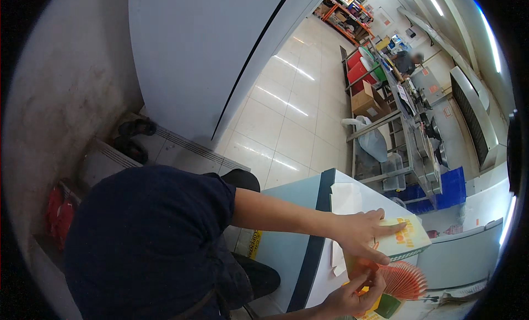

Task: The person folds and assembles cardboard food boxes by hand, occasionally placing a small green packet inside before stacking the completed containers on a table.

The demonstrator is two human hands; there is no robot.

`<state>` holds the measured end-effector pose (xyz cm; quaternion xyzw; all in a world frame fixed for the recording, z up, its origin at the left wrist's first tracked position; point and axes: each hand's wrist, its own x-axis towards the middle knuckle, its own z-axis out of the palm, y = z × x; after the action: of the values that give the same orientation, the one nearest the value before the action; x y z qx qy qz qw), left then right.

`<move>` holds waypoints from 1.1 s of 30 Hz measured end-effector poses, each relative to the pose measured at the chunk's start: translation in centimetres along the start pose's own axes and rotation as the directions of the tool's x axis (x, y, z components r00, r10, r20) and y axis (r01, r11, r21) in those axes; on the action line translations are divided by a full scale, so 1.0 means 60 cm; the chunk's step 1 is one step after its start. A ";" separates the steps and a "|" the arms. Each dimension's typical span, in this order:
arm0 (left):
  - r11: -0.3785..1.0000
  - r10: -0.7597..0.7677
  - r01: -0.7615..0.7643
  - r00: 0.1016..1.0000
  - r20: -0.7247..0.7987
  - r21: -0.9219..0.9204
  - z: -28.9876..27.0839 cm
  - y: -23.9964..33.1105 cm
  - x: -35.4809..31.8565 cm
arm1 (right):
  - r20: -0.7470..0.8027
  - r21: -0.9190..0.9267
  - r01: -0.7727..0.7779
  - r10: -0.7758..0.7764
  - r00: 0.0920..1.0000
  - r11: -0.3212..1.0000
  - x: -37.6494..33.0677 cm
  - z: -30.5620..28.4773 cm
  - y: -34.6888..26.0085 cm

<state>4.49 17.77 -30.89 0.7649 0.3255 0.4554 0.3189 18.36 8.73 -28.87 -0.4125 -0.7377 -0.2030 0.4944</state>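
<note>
My left hand [361, 232] rests on a pale yellow and white box [405, 237] with orange print. Its index finger stretches along the top, and the thumb reaches down beside the near side. Just below, my right hand [358, 295] pinches a thin orange piece [368, 265] at its fingertips; what kind it is does not show clearly. Beside that hand spreads a fan of thin orange-red strips [406, 281]. Under and past the right hand lies a yellow item with a dark green patch [388, 306], partly hidden.
A white paper or carton piece [344, 196] lies on the white counter [374, 196] with a dark edge. A steel worktable [405, 138] runs along the far right, with a person [406, 62] at its far end. A grey cabinet [198, 50] stands at upper left.
</note>
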 end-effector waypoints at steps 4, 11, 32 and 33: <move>0.996 0.060 -0.061 0.998 0.016 0.066 0.008 -0.002 -0.001 | -0.005 0.028 -0.073 0.073 0.997 0.997 -0.005 0.003 -0.001; 0.997 0.033 -0.031 0.999 -0.018 0.071 0.012 -0.002 -0.004 | -0.039 0.006 0.002 -0.002 0.999 1.000 0.001 0.011 -0.002; 0.999 0.042 -0.041 0.998 -0.047 0.004 0.019 0.003 -0.002 | -0.140 -0.147 0.082 -0.103 0.985 0.986 -0.015 0.023 -0.007; 0.999 0.050 -0.048 0.994 -0.094 0.021 0.021 0.000 -0.003 | -0.141 -0.145 0.084 -0.104 0.985 0.986 -0.014 0.020 -0.006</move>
<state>5.57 17.42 -31.46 0.7531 0.3255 0.4957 0.2849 17.54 9.06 -30.08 -0.3943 -0.7019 -0.3067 0.5078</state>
